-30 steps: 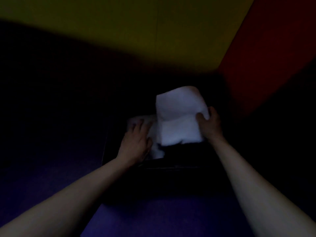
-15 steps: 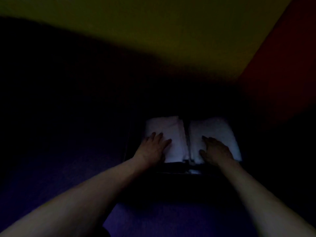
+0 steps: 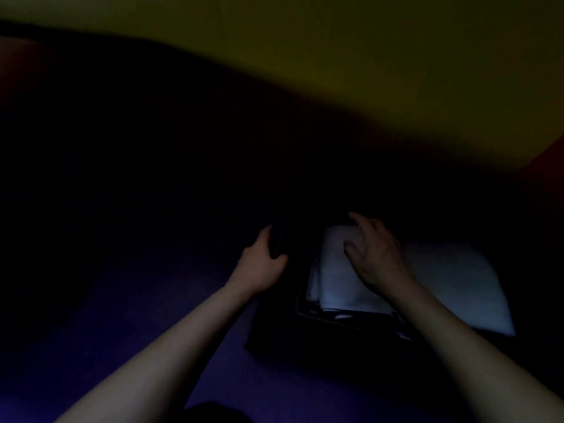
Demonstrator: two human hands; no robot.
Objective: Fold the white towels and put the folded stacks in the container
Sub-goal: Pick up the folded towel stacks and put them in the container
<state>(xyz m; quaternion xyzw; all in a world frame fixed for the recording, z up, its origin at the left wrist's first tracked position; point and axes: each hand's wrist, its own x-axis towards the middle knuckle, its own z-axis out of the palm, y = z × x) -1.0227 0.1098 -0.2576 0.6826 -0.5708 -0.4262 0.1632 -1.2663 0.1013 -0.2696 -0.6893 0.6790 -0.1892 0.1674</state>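
The scene is very dark. Two folded white towel stacks lie side by side in a black container (image 3: pixel 302 312): the left stack (image 3: pixel 335 276) and the right stack (image 3: pixel 457 285). My left hand (image 3: pixel 262 267) is closed around the container's dark left rim. My right hand (image 3: pixel 375 254) hovers over the left stack with spread fingers, its fingertips near the stack's far edge; whether it touches the towel I cannot tell.
The container sits on a dark purple surface (image 3: pixel 152 300). A yellow wall (image 3: pixel 366 56) rises behind, with a red wall (image 3: pixel 549 160) at the far right. The far left and the area beyond the container are in deep shadow.
Both hands have lifted off the stacks. My left hand went left onto the container's rim, and my right hand crossed from the right stack over the left one. The view shifted left.
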